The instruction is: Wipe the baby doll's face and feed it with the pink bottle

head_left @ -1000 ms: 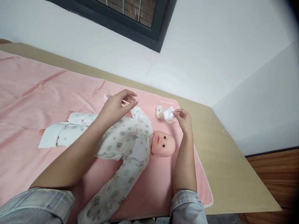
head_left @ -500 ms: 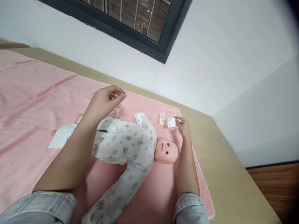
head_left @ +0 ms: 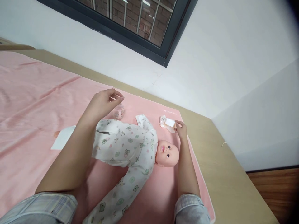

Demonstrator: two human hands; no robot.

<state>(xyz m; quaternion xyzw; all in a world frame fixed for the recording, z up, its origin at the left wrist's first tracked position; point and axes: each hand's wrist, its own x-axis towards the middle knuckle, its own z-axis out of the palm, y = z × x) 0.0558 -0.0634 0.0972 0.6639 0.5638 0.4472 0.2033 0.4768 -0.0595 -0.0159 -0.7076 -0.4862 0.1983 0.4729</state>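
Note:
A baby doll (head_left: 167,153) lies on its back in a patterned white outfit (head_left: 123,143), head to the right. My left hand (head_left: 106,101) is raised beyond the doll's lower body, thumb and fingertips brought together; anything between them is too small to make out. Just under it stands a small clear container (head_left: 119,112), partly hidden by the fingers. Past the doll's head, my right hand (head_left: 181,129) pinches the near right edge of a small crinkled plastic packet (head_left: 163,121). On this packet shows a white square piece (head_left: 170,122). A white sheet (head_left: 63,138) is partly covered by my left forearm.
A pink cloth (head_left: 30,93) spreads under everything on a wooden table (head_left: 217,161). Behind the table are a white wall (head_left: 149,74) and a dark-framed window (head_left: 161,56). Wood-grain boards (head_left: 277,186) show at the lower right.
The white piece at the packet, raised in a strip before, now looks flat and square. My right fingers have shifted slightly down along its edge. My left hand is a little lower, near the container.

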